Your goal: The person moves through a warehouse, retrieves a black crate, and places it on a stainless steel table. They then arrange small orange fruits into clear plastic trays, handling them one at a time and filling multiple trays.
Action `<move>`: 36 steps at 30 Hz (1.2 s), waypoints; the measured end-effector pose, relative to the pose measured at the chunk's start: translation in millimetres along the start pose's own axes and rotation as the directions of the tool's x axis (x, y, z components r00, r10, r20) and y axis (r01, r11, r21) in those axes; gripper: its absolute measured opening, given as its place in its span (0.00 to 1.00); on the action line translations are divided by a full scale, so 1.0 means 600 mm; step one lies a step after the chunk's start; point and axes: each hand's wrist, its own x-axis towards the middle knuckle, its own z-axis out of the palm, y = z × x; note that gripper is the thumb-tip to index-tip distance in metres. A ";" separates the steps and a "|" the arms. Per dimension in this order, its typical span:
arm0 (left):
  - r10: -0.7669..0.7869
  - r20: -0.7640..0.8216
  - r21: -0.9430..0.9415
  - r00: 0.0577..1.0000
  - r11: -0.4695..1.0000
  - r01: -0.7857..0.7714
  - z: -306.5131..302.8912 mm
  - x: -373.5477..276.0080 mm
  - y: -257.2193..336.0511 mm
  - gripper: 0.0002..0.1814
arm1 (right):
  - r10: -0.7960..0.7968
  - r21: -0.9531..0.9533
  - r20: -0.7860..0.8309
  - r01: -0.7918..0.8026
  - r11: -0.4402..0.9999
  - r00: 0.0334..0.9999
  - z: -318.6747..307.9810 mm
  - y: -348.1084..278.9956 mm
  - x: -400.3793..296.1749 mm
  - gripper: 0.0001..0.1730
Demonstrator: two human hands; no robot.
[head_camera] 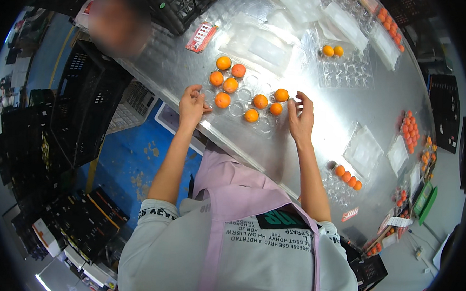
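A clear plastic tray (245, 94) with round hollows lies on the metal table before me, holding several orange fruits (230, 85). My left hand (193, 104) is at the tray's left edge, fingers slightly curled and parted; whether it touches the plastic I cannot tell. At the tray's right side is my right hand (301, 115), thumb and fingers apart, close beside an orange fruit (281, 95). No fruit is in either hand. Some hollows between the two groups of fruit hold nothing.
The metal table (287, 151) carries stacked clear trays (261, 41), a red-and-white sticker sheet (202, 37), another tray with two fruits (345, 72) and one with a fruit row (347, 178). A black crate (180, 6) stands at the far edge. Another person (119, 21) is at upper left.
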 end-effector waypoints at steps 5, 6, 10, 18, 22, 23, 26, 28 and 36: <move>0.015 -0.041 0.032 0.999 0.999 -0.014 -0.022 0.049 0.010 0.14 | 0.296 0.267 0.272 -0.367 0.891 0.916 0.027 -0.022 -0.009 0.33; -0.035 -0.033 0.116 0.999 0.993 0.038 -0.035 0.056 0.032 0.16 | 0.255 0.292 0.296 -0.342 0.893 0.921 0.032 -0.034 -0.002 0.33; 0.545 -0.129 0.728 0.829 0.620 -0.294 -0.064 0.085 0.093 0.20 | 0.106 0.322 0.257 -0.188 0.928 0.961 0.059 -0.022 0.014 0.27; 0.992 -0.013 0.676 0.127 0.102 -0.730 -0.049 0.104 0.512 0.17 | -0.289 -0.152 -0.127 0.269 0.951 0.949 -0.003 0.081 0.044 0.07; 0.963 0.170 0.760 0.211 0.008 -0.650 -0.032 0.213 0.638 0.19 | -0.310 -0.247 -0.090 0.280 0.928 0.947 0.002 0.071 0.053 0.09; 0.940 0.328 0.769 0.096 -0.206 -0.605 -0.036 0.271 0.654 0.20 | -0.299 -0.240 -0.103 0.268 0.933 0.949 0.003 0.073 0.053 0.08; 0.795 0.497 0.827 0.348 -0.311 -0.469 0.005 0.414 0.681 0.25 | -0.232 -0.262 -0.116 0.196 0.945 0.966 -0.001 0.073 0.048 0.09; 0.648 0.500 0.865 0.574 -0.407 -0.294 -0.025 0.440 0.724 0.30 | -0.319 -0.235 -0.105 0.288 0.928 0.942 0.001 0.069 0.058 0.08; 0.021 0.361 0.829 0.932 -0.465 -0.311 0.004 0.717 0.665 0.45 | -0.235 -0.271 -0.077 0.206 0.940 0.969 0.001 0.069 0.062 0.08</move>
